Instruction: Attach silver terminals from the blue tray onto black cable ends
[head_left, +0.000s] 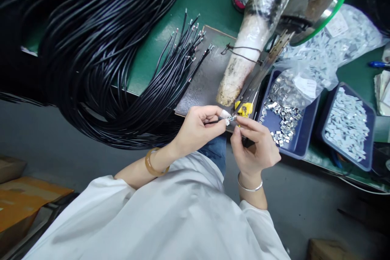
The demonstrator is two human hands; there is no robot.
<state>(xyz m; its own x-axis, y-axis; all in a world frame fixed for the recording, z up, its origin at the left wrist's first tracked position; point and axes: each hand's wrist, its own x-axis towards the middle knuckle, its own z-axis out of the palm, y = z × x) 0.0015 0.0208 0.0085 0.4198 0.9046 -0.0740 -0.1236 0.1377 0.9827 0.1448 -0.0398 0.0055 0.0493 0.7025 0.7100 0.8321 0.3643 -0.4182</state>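
My left hand (202, 126) is closed in a pinch on the end of a black cable (212, 122), with a white wrap on one fingertip. Thin bare wires (232, 118) stick out of the cable's end. My right hand (254, 142) pinches at these wires with thumb and forefinger, close to my left fingertips. Whether a small metal piece is also between the right fingers cannot be made out. Just beyond the fingers is a yellow part (244, 108) at the foot of a soldering-like metal arm (258, 75). A bundle of black cables (170, 85) with stripped ends lies to the left.
A blue tray (300, 146) of small metal clips (283, 122) stands at right, beside another tray (367, 162) of pale flat pieces (347, 124). Clear bags (350, 36) lie behind them. A plastic-wrapped tube (243, 53) slants over the dark board (204, 77). Cardboard boxes (27, 199) are at lower left.
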